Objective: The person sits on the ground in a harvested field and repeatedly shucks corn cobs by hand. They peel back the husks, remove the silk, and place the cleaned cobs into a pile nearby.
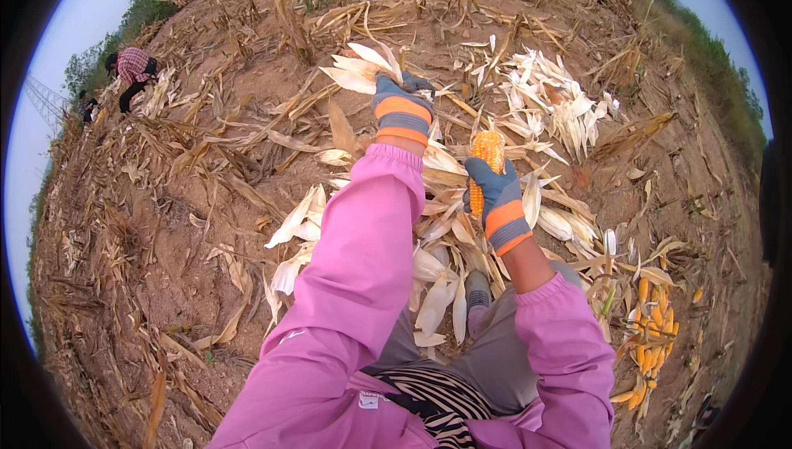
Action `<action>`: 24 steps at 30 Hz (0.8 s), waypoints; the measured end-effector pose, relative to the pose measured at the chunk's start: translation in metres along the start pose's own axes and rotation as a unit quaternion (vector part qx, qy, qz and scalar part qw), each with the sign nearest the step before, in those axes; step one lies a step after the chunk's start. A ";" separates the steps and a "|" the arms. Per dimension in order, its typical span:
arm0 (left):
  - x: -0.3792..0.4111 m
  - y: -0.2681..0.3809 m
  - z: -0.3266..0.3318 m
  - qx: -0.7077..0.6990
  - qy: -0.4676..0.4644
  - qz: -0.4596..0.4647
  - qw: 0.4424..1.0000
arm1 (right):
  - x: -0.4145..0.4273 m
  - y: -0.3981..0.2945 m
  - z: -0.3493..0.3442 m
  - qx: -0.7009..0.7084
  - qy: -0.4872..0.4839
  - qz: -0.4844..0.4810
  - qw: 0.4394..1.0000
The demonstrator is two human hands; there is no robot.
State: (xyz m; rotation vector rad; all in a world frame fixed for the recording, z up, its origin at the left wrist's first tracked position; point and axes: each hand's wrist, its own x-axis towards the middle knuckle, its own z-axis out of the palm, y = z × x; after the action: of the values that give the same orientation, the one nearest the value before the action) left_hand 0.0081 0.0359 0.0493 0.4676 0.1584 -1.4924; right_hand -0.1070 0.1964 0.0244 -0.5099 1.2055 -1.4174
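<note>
My left hand [402, 99], in a grey work glove with an orange-striped cuff, reaches forward over the ground and grips a bunch of pale corn husks [359, 68]. Its fingers are mostly hidden behind the back of the glove. A bare yellow ear of corn [487, 149] stands nearly upright in my right hand [497, 192], which wears a matching glove and is wrapped around the lower half of the cob. Beneath both hands, stripped husks [436, 269] lie scattered around my feet.
A pile of whitish husks [550, 93] lies ahead on the right. Husked yellow ears [653, 331] are heaped on the soil to my right. Dry stalks [291, 22] stick up from the brown field. Far left, a person in a checked shirt [133, 65] bends over.
</note>
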 end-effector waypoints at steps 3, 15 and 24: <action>0.014 0.025 -0.003 -0.038 -0.048 -0.004 0.998 | 0.001 0.001 0.001 0.004 -0.011 -0.037 0.999; -0.001 0.015 -0.003 0.206 -0.014 -0.111 0.972 | -0.001 -0.003 -0.002 -0.081 0.010 -0.070 0.994; -0.018 -0.007 -0.010 0.330 -0.303 -0.250 0.858 | 0.009 -0.001 -0.013 -0.335 0.072 -0.237 0.909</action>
State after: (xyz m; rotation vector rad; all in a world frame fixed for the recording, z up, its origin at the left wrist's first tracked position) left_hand 0.0014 0.0565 0.0463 0.4901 -0.8183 -2.1364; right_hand -0.1204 0.1927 0.0172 -1.2618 1.7796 -1.4253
